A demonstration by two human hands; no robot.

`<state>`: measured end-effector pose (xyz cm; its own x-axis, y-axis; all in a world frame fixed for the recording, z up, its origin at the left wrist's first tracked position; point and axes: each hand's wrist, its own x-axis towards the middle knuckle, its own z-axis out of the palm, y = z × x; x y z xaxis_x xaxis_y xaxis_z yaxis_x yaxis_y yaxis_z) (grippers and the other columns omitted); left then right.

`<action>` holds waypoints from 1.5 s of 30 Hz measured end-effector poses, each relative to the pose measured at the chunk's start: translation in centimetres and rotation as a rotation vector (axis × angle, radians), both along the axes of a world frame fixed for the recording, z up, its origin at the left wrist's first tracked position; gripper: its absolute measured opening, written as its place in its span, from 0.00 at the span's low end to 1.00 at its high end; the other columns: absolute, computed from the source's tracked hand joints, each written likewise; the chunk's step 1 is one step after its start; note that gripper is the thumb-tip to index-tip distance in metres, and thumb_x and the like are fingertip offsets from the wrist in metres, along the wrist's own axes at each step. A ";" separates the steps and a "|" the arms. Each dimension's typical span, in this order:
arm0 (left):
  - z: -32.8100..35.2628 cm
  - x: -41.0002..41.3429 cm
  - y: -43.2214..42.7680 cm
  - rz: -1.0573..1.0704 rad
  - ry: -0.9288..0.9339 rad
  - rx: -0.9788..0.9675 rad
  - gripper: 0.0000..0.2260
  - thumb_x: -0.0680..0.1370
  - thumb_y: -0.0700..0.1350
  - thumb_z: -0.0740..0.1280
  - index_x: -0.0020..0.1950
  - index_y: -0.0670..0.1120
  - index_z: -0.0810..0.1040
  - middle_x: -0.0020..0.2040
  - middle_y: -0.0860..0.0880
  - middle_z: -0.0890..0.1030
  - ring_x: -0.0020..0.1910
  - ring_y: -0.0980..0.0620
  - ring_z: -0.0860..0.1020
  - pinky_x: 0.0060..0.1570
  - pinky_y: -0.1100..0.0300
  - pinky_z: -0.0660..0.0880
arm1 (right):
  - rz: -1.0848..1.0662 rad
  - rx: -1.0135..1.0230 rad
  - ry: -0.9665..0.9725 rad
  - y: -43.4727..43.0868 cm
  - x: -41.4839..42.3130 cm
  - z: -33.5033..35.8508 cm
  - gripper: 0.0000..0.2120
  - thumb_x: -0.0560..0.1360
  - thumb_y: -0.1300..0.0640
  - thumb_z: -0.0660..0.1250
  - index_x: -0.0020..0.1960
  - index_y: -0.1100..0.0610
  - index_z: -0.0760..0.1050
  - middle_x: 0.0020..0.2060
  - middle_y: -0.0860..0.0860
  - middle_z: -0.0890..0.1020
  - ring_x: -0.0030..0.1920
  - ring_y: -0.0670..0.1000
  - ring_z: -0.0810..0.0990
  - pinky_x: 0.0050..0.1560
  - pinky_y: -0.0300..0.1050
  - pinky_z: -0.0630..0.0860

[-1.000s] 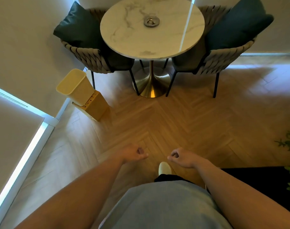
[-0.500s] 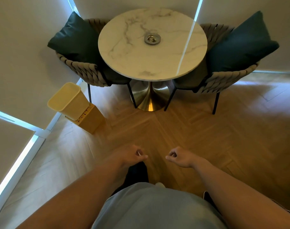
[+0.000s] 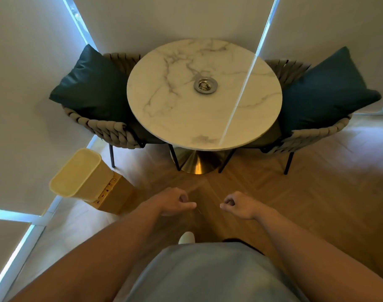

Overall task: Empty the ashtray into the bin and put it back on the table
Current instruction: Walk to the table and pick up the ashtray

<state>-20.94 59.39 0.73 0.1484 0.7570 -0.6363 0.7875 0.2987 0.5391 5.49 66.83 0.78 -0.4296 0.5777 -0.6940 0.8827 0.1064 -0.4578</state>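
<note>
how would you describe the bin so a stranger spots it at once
Find the round marble table between two chairs. On the floor to its left, by the wall, stands the bin. It is the only pale yellow, open-topped tub there.

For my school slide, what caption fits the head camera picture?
Ashtray on the marble table, bin at left; left hand and right hand empty.
</note>
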 end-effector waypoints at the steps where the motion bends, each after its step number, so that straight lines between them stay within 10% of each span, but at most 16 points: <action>1: 0.2 -0.7 1.0 -0.009 -0.005 -0.003 0.23 0.76 0.65 0.64 0.62 0.50 0.78 0.60 0.49 0.79 0.56 0.52 0.77 0.58 0.53 0.76 | 0.004 -0.003 -0.002 0.9 -0.6 0.1 0.23 0.79 0.42 0.63 0.67 0.55 0.75 0.59 0.52 0.80 0.56 0.50 0.78 0.56 0.46 0.77; 45: -0.3 -4.5 35.9 0.049 0.013 -0.138 0.21 0.77 0.57 0.68 0.65 0.48 0.77 0.60 0.48 0.80 0.57 0.50 0.79 0.60 0.53 0.75 | 0.140 -0.048 -0.066 38.3 -6.5 -0.4 0.24 0.78 0.43 0.64 0.67 0.57 0.74 0.62 0.55 0.78 0.60 0.54 0.77 0.59 0.45 0.72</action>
<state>-25.46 95.33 0.40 0.1039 0.6686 -0.7363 0.7768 0.4078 0.4799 -0.99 105.10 0.41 -0.4564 0.4804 -0.7489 0.8890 0.2102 -0.4069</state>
